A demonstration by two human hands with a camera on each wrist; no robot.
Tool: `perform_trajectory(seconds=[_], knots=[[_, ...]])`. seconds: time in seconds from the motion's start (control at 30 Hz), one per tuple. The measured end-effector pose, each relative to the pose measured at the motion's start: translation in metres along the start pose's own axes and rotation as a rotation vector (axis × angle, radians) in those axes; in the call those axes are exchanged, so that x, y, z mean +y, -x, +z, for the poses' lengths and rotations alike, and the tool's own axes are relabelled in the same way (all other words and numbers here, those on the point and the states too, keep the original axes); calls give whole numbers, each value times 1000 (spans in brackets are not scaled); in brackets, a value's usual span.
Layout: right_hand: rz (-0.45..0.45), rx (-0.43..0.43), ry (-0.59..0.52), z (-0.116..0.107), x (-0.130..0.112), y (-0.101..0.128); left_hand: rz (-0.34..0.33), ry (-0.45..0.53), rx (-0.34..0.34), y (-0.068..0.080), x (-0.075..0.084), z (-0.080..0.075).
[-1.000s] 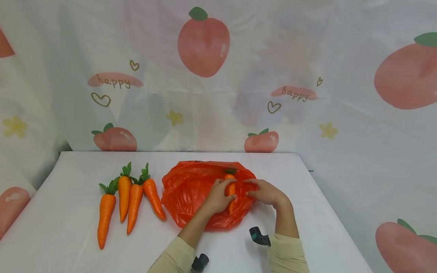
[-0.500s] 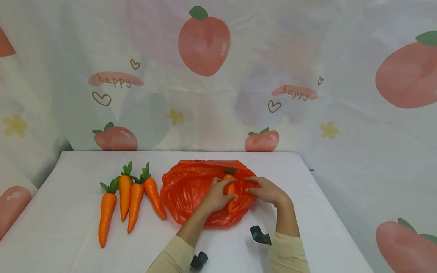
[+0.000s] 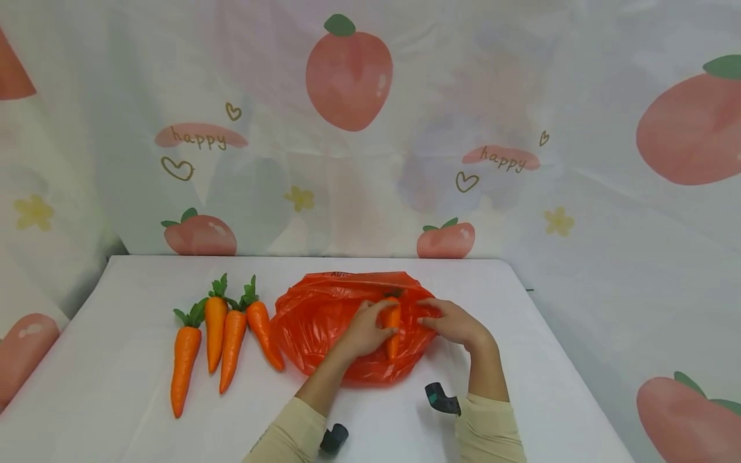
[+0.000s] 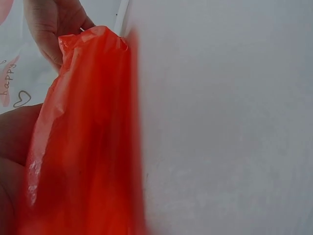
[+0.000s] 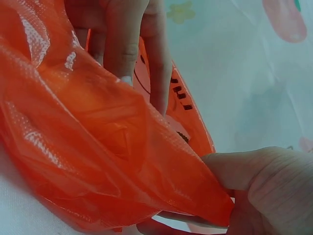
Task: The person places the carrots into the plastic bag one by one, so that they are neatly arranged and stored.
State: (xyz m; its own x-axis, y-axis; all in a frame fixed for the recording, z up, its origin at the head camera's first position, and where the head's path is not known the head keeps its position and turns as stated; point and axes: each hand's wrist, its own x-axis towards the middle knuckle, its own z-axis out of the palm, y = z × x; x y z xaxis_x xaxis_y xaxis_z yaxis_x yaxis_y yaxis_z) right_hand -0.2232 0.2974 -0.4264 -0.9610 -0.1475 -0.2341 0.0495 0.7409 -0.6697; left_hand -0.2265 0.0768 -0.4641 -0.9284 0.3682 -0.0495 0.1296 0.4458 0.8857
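Observation:
An orange plastic bag (image 3: pixel 324 321) lies crumpled at the middle of the white table (image 3: pixel 116 399). My left hand (image 3: pixel 366 328) grips an orange carrot (image 3: pixel 392 326) over the bag, its green top partly hidden by the plastic. My right hand (image 3: pixel 454 321) pinches the bag's right edge. In the right wrist view, thumb and fingers (image 5: pixel 146 63) clamp the orange film (image 5: pixel 98 161). The left wrist view shows the bag (image 4: pixel 88 147) against the table, with the other hand at its top edge.
Several carrots (image 3: pixel 222 337) with green tops lie side by side left of the bag. A fruit-patterned cloth (image 3: pixel 370 128) hangs behind the table. The table's right edge (image 3: pixel 556 360) runs close to my right arm.
The left hand has pushed the carrot slightly further into the bag's mouth, and the green top is more covered. The right hand keeps its pinch on the bag.

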Motion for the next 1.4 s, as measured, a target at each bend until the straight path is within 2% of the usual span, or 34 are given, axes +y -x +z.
perform_trajectory(seconds=[0.27, 0.6, 0.77, 1.1, 1.27, 1.4], knots=[[6, -13, -1, 0, -1, -1, -13, -22, -6, 6, 3, -13], [23, -9, 3, -1, 2, 1, 63, -6, -50, 34, 7, -46], [17, -10, 0, -1, 2, 1, 97, -40, -50, 45, 14, -60], [7, -14, -9, -3, 3, 1, 165, -71, -17, 65, 16, -82], [7, -16, -14, -2, 3, 0, 206, -96, 28, 81, 10, -100], [6, -16, -10, -2, 4, 0, 201, -119, 41, 96, 3, -114]])
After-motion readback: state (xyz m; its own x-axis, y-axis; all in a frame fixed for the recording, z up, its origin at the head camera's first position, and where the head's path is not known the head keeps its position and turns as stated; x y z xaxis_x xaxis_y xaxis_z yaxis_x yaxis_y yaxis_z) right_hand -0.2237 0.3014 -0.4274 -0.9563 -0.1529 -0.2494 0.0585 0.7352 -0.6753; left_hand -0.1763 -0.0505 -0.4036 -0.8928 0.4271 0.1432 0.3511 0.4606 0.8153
